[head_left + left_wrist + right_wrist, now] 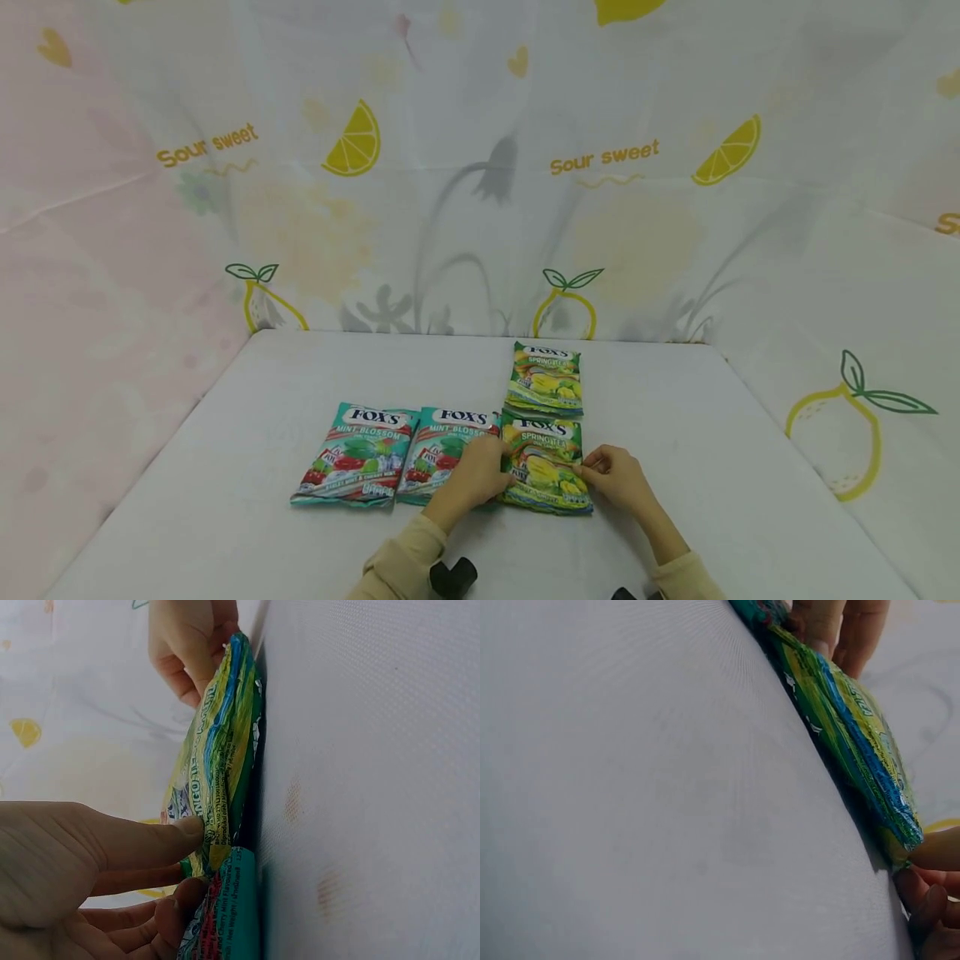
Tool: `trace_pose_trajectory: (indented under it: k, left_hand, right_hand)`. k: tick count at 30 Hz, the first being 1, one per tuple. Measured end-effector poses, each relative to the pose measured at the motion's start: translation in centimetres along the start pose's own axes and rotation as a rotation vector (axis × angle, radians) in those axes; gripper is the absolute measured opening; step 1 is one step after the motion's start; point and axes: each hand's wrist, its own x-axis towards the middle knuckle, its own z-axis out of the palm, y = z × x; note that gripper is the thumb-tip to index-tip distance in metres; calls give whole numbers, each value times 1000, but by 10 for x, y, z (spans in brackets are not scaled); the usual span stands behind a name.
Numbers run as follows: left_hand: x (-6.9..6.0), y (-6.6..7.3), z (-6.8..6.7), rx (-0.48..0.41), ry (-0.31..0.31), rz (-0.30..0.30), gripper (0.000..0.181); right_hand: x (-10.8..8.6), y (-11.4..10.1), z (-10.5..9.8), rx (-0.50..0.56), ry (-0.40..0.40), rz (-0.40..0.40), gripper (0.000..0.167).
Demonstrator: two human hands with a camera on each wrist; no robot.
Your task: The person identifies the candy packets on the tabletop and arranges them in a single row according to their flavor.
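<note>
A yellow-green Fox's Spring Tea candy bag lies face up on the white table between my two hands. My left hand pinches its left edge, with the thumb on top of the wrapper. At the opposite edge, my right hand pinches the side of the same bag between thumb and fingers, near a corner in the right wrist view. Just left of it lies a teal Mint Blossom candy bag, partly covered by my left hand. The left fingers also sit close against that bag's edge.
Another Spring Tea bag lies directly behind the held one, their edges meeting. A second Mint Blossom bag is at the far left of the row. Behind the table hangs a lemon-printed cloth.
</note>
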Motion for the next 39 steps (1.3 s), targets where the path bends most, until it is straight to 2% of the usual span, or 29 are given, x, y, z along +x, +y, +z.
trace_pose_trajectory:
  k: [12, 18, 25, 30, 36, 39]
  left_hand:
    - [4, -7, -1, -13, -11, 39, 34]
    - [7, -13, -2, -121, -14, 49, 27]
    - [14, -16, -5, -216, 26, 45, 28]
    - [24, -18, -7, -236, 72, 85, 25]
    - [40, -24, -5, -256, 200, 210, 17]
    - [49, -27, -3, -262, 255, 226, 19]
  right_hand:
    - [-1, -2, 0, -6, 5, 14, 17]
    - [-1, -1, 0, -6, 6, 22, 16]
    - [3, -5, -2, 18, 47, -10, 14]
    - [9, -9, -6, 21, 63, -44, 14]
    - [16, -12, -9, 22, 109, -111, 13]
    - [22, -13, -11, 37, 126, -132, 13]
